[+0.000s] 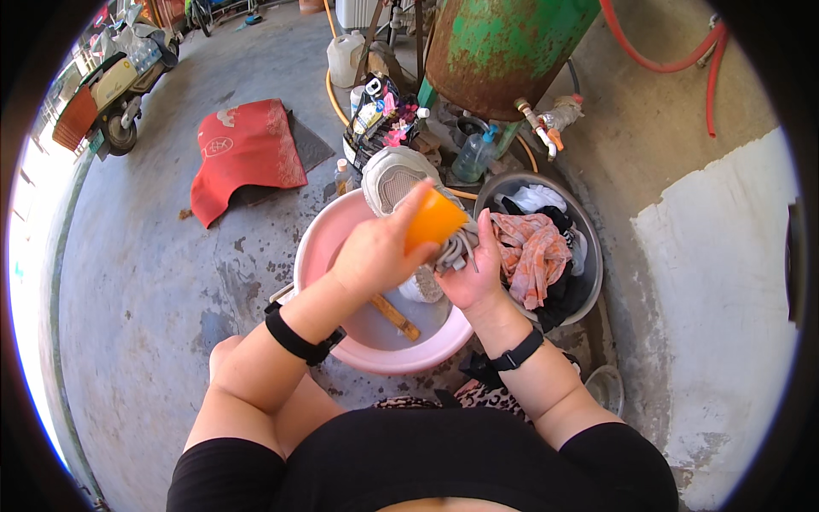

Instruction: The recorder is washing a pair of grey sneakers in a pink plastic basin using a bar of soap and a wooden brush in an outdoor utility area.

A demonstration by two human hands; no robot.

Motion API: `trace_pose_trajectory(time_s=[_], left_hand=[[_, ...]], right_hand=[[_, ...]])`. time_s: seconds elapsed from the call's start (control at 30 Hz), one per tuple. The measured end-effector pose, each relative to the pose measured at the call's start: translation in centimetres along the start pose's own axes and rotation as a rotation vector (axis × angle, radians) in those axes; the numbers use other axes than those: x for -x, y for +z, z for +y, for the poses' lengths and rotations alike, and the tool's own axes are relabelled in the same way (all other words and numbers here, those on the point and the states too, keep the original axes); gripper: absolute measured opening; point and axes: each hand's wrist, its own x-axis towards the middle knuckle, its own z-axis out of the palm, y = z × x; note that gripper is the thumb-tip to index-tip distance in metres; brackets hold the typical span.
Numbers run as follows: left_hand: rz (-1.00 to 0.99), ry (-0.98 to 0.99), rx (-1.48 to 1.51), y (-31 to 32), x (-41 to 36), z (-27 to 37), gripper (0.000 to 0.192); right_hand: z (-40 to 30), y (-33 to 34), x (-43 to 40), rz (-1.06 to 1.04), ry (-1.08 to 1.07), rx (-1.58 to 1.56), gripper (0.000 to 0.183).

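Note:
Above a pink plastic basin [403, 361], my left hand [377, 253] grips an orange object [435, 221], blurred, likely the back of a brush. It covers part of the bundle of grey laces [457, 251]. My right hand [475, 272] is cupped under these laces, its thumb pointing up, and supports them. A pale shoe [400, 178] with a mesh panel rests over the basin's far rim. In the basin a wooden bar [395, 317] stands at a slant in cloudy water [425, 319], beside a whitish shoe part [421, 285].
A metal basin [592, 281] of clothes [531, 253] stands at the right. Beyond are a rusty green tank [505, 57] with a tap [540, 131], a spray bottle [473, 155] and a detergent bag [377, 121]. A red mat [246, 153] and a scooter [115, 89] are at the left.

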Motion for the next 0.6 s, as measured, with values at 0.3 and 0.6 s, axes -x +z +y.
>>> trace_pose_trajectory(time_s=[0.3,0.6], left_hand=[[0.043,-0.056,-0.128,2.6,0.0,-0.8,0.078],[0.009,-0.138,-0.109,2.4,-1.5,-1.0,0.078]], right_hand=[[2.5,-1.3,-1.3,0.208,-0.048,-0.014,0.050],[2.7,-1.6,-1.9,0.175,-0.049,-0.066,0.046]])
